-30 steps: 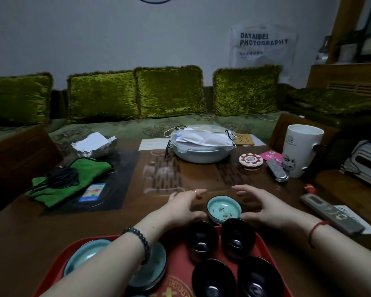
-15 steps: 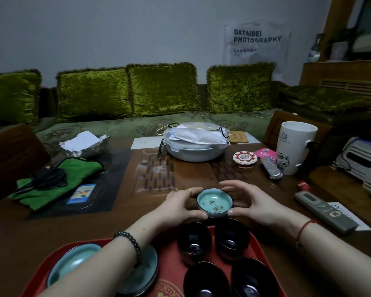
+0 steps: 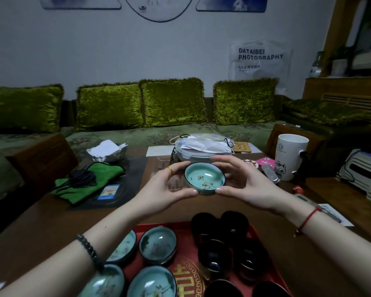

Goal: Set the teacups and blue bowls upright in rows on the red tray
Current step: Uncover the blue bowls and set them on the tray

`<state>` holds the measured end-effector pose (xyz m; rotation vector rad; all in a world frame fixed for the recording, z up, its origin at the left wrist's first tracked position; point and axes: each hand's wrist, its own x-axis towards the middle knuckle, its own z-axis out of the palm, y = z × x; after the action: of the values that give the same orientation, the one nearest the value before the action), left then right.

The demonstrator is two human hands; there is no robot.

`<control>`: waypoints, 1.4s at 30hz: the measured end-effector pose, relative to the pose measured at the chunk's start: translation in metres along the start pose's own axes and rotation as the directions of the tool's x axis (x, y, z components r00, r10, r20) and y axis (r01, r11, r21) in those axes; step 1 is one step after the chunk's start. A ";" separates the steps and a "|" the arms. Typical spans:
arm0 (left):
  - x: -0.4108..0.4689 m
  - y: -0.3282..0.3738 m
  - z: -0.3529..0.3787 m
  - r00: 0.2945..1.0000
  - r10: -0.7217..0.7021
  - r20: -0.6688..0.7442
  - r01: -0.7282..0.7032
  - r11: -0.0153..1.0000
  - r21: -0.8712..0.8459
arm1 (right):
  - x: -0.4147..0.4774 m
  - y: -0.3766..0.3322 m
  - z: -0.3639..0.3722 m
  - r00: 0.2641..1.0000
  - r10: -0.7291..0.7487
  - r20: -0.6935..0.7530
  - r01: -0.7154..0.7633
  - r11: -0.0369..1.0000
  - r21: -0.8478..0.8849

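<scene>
We see both hands pinching one bowl [image 3: 205, 179] between them. The left hand [image 3: 165, 189] and right hand [image 3: 244, 183] each have a thumb at the near edge and fingers curled round the far side. The bowl is mouth up, held in the air above the table [image 3: 51, 221].

We judge this to be the carrying step, with the bowl not yet placed. The next move is to bring it toward us and down onto the tray [image 3: 184, 234], in line with the other bowls. Little bare red shows there, so it must be lowered without knocking rims.

Below the grip we count four more bowls [image 3: 158, 245] on the left of the tray, making five in all. To their right are six dark teacups [image 3: 214, 256], all upright, the nearest two cut off by the frame.
</scene>
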<state>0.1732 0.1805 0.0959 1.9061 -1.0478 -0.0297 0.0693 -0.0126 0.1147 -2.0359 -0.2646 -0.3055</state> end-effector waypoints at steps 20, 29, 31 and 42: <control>-0.185 0.053 -0.033 0.995 -0.048 -0.082 0.054 0.996 0.072 | -0.104 -0.075 0.107 0.997 -0.048 0.065 0.047 0.999 0.015; -0.235 0.030 -0.022 0.988 -0.153 -0.034 0.156 0.968 0.198 | -0.137 -0.063 0.148 0.994 -0.005 0.113 0.007 1.000 -0.020; -0.242 0.025 -0.020 0.986 -0.166 -0.028 0.168 0.964 0.207 | -0.141 -0.059 0.154 0.992 0.001 0.128 0.001 1.000 -0.016; -0.255 0.008 -0.010 0.971 -0.237 0.023 0.211 0.901 0.378 | -0.149 -0.036 0.173 0.992 0.041 0.117 -0.031 0.996 -0.086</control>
<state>0.0103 0.3576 0.0112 2.3833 -0.9204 -0.0284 -0.0645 0.1490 0.0174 -2.1427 -0.2923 -0.1764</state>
